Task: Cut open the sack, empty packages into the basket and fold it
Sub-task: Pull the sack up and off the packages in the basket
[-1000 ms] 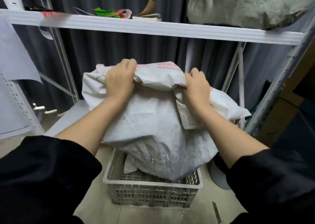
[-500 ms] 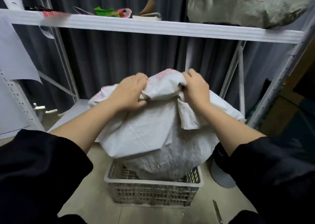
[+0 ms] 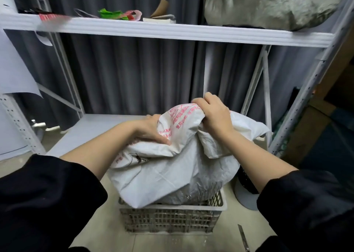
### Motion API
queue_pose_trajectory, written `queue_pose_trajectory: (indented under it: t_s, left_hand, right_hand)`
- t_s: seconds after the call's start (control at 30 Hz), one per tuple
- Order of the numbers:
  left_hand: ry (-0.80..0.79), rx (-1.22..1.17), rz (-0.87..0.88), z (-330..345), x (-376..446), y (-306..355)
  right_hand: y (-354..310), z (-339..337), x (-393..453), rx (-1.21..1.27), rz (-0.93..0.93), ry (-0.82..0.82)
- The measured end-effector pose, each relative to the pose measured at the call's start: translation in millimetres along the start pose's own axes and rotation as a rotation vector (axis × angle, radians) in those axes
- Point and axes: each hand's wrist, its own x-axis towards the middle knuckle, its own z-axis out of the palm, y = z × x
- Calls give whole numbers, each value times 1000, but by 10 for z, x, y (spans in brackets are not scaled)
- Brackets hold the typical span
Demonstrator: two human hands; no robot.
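Both hands bunch the top of a white sack over the basket.

The left hand [image 3: 151, 130] grips a fold of the sack [image 3: 172, 167] with curled fingers and the thumb pressed on the cloth, forearm reaching in from lower left. The right hand [image 3: 214, 113] sits higher, knuckles up, clenched round the sack's gathered, red-printed end. The sack's bulging lower part rests in the slatted basket [image 3: 170, 219] on the floor.

Both hands, left hand [image 3: 151, 130] and right hand [image 3: 215, 114], grip the sack [image 3: 172, 171] over the basket [image 3: 170, 221].
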Motion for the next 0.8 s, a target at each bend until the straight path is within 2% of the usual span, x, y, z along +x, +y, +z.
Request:
queue_pose_trajectory:
  t_s: [0.1,0.17,0.27,0.37,0.43,0.5,0.57,0.63,0.7,0.73,0.8]
  left_hand:
    - [315,293,-6,224,89,101]
    - [437,330,19,311,99,161]
    - [510,281,15,365,139,160]
    - [581,310,30,352,170,101]
    - [588,348,77,320,160,47]
    - [571,375,128,300,141,43]
    - [558,403,170,313,127,90]
    - [564,388,203,329,145,112]
    - [591,320,258,329,182,73]
    - [593,291,297,326,202,49]
    - [558,260,350,309,220,22]
  right_hand:
    - [-58,33,-46,30,15,-33]
    - [-31,22,-41,115,68,-94]
    - [53,-39,-8,173,-9,-277]
    - [220,-153,17,155,-101,-599]
    - [258,-266,37,399,59,-763]
    - [282,-259,68,654,246,-788]
    - [297,-132,31,650,350,-862]
    - [310,22,-88,668,449,-1031]
    - [330,215,-281,516,500,-1129]
    - [320,284,-387,389,497,-1125]
    - [308,408,-546,102,453,-951]
